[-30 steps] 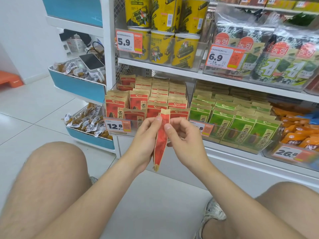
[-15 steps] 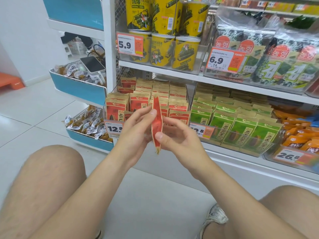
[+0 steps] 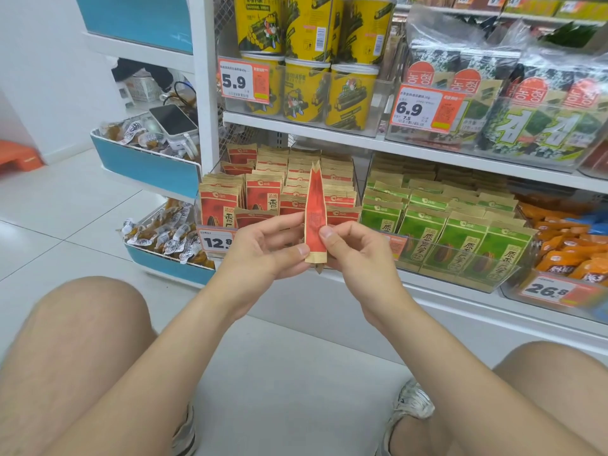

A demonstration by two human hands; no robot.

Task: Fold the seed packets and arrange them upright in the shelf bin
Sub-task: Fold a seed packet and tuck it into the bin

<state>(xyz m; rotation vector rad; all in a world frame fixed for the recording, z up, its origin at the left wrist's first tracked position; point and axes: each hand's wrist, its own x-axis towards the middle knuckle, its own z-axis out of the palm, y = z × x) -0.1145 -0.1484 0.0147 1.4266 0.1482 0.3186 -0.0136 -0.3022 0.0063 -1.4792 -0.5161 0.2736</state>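
A red seed packet with kraft-paper ends stands edge-on and upright between my hands, in front of the shelf. My left hand pinches its lower left side with thumb and fingers. My right hand pinches its lower right side, thumb on the front. Behind it, the clear shelf bin with the 12.8 price tag holds several rows of red packets standing upright.
A neighbouring clear bin holds green packets. Yellow canisters and seaweed bags fill the shelf above. Blue trays of wrapped snacks and a phone sit at the left. My knees frame the white floor.
Both hands have raised the packet and brought it nearer the bin. My grip has slid from its upper part down to its lower end, and its top now points up.
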